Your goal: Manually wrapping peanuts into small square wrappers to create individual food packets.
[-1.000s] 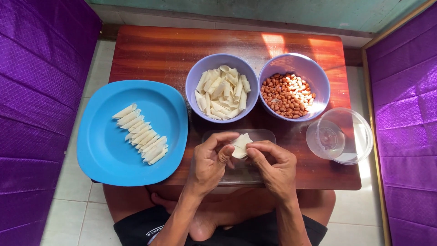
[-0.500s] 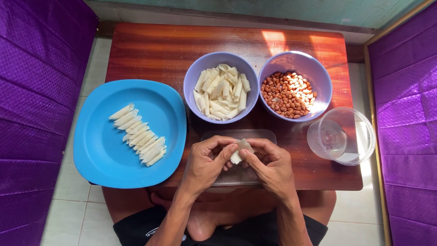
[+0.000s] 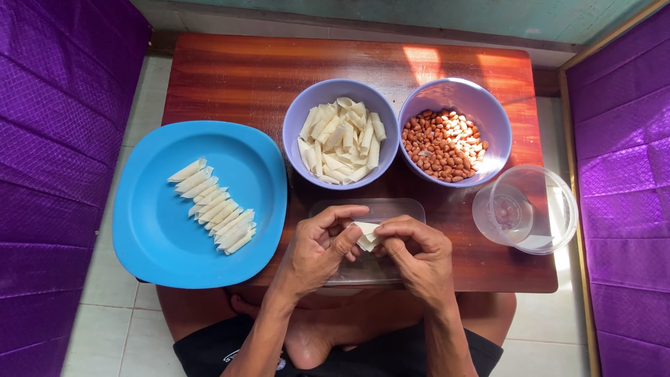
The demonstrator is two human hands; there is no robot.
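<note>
My left hand and my right hand meet over a clear plastic lid at the table's near edge. Both pinch a small pale wrapper, folded between their fingertips. Above them a lilac bowl holds a heap of pale wrapper strips. Beside it a second lilac bowl contains peanuts. On the left, a blue plate carries a slanted row of several rolled pieces.
A clear plastic cup with a little water stands at the right, near the edge of the wooden table. Purple quilted cushions flank both sides. My crossed legs lie under the table's near edge.
The wrapper was held up flat one second ago. Both hands then closed in around it, and now it is folded between the fingertips.
</note>
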